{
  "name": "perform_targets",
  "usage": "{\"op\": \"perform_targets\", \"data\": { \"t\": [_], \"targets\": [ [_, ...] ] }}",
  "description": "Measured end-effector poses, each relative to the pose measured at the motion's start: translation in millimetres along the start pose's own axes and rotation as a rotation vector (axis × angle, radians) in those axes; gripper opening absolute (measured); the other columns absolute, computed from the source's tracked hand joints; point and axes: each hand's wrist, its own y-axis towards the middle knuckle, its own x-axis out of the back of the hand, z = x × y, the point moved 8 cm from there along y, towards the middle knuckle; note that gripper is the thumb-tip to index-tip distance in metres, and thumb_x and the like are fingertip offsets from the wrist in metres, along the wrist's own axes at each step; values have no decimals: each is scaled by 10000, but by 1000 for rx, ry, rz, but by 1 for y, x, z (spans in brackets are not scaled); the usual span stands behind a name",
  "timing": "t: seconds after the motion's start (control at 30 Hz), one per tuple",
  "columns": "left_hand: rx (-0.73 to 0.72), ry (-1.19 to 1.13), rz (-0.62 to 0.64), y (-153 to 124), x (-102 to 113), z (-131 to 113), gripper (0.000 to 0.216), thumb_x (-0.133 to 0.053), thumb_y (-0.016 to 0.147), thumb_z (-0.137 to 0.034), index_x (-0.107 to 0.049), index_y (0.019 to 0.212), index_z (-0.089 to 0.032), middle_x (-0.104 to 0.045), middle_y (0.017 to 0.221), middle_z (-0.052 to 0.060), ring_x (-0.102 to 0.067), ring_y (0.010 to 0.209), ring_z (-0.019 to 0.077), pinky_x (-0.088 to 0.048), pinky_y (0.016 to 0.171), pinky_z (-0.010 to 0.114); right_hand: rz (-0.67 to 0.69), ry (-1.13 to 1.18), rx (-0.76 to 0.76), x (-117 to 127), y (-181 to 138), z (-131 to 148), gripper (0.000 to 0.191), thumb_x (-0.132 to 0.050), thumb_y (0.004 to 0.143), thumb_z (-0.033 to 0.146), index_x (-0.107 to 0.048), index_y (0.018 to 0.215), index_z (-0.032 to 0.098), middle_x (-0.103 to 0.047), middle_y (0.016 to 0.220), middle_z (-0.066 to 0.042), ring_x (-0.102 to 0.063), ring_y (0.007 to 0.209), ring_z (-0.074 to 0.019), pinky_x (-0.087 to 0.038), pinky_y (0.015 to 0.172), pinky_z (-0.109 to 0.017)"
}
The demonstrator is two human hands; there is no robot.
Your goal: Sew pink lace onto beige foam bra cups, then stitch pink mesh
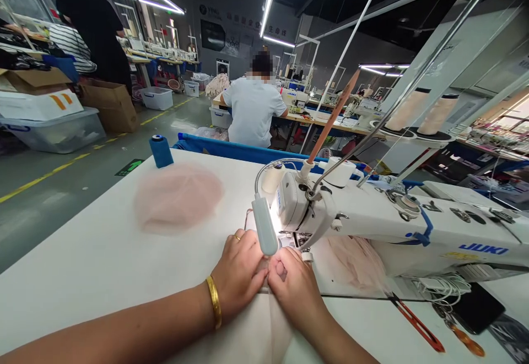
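A white JUKI sewing machine (372,215) stands on the table, with a small grey lamp (265,226) lighting its needle area. Just in front of the needle, my left hand (242,267) and my right hand (294,278) meet with fingers closed on a sheer pale pink fabric (273,331). The fabric hangs from the hands toward me. The exact grip point and the needle tip are partly hidden by fingers and lamp. A gathered pile of sheer pink fabric (177,196) lies to the left, and more pink fabric (355,262) sits under the machine arm.
A blue thread cone (161,151) stands at the table's far left corner. Red-handled snips (417,322), a black phone (477,306) and a white cable (444,287) lie at the right. Thread cones (409,112) stand behind. A person in a light shirt (254,108) sits ahead.
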Motion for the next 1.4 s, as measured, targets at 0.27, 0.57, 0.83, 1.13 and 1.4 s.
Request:
{"op": "perform_targets", "data": {
  "t": [0.27, 0.57, 0.83, 1.13, 1.4],
  "targets": [
    [-337, 33, 14, -9, 0, -23, 220, -498, 893, 4, -555, 799, -187, -650, 801, -7, -502, 726, 193, -344, 767, 380, -6, 74, -10, 4, -2, -12, 95, -528, 983, 292, -573, 917, 240, -688, 897, -64, -658, 865, -279, -489, 706, -367],
    [-360, 102, 64, -9, 1, -24, 212, -513, 939, -27, -553, 796, -178, -671, 842, -2, -518, 715, 184, -338, 739, 383, 14, 54, 293, 9, -9, 2, 323, -404, 983, 80, -673, 1044, 249, -655, 942, -53, -641, 816, -222, -503, 692, -328],
    [-322, 187, 71, -8, 7, -21, 142, -510, 990, -110, -605, 921, -190, -701, 909, 20, -554, 764, 210, -363, 741, 381, 20, -33, 334, 9, -9, 4, 416, -394, 932, 33, -703, 1143, 214, -646, 980, -94, -618, 746, -215, -487, 614, -313],
    [-297, 229, 61, -2, 6, -14, 106, -586, 916, -131, -554, 833, -189, -673, 843, 15, -562, 774, 225, -355, 716, 374, -19, -175, 318, 8, -8, 6, 463, -393, 866, 12, -678, 1160, 228, -683, 1082, -93, -566, 652, -194, -459, 610, -327],
    [-300, 185, 38, -2, 4, -9, 33, -607, 888, -176, -590, 877, -201, -655, 837, 32, -565, 823, 246, -373, 743, 387, -22, -295, 298, 6, -6, 2, 480, -370, 885, 32, -711, 1178, 199, -690, 1001, -122, -615, 743, -250, -498, 651, -363]
  ]
}}
